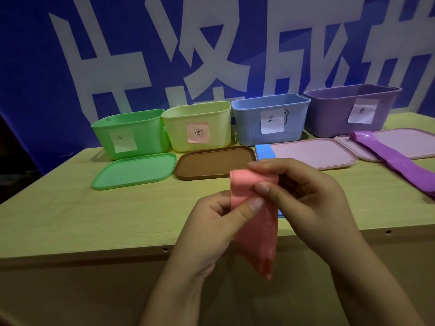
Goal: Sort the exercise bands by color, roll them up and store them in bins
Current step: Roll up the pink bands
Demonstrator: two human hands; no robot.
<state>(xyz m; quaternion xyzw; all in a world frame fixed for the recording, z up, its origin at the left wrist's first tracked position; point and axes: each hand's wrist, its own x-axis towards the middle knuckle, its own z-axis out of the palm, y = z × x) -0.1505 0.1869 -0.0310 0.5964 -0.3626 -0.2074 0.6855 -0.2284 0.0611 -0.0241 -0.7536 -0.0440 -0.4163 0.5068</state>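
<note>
In the lower middle of the frame, both hands hold a pink band (255,222) above the front edge of the table (70,217). The left hand (216,229) pinches the band between its thumb and curled fingers, a little under the top. The right hand (303,196) has its fingers curled over the top end of the band, where it is partly rolled, and its thumb presses on the front. The free end of the band hangs down, past the table edge.

At the back of the table four bins stand in a row, each with a paper label: a green bin (131,132) at the left, then a yellow-green bin (197,125), a blue bin (270,118) and a purple bin (348,109) at the right. In front of them lie four lids: a green lid (134,170), a brown lid (211,161) and two pale pink lids (313,154). A blue band (264,151) lies over the left edge of the first pink lid, partly hidden behind the hands. A purple band (395,163) lies across the pink lid at the far right.
</note>
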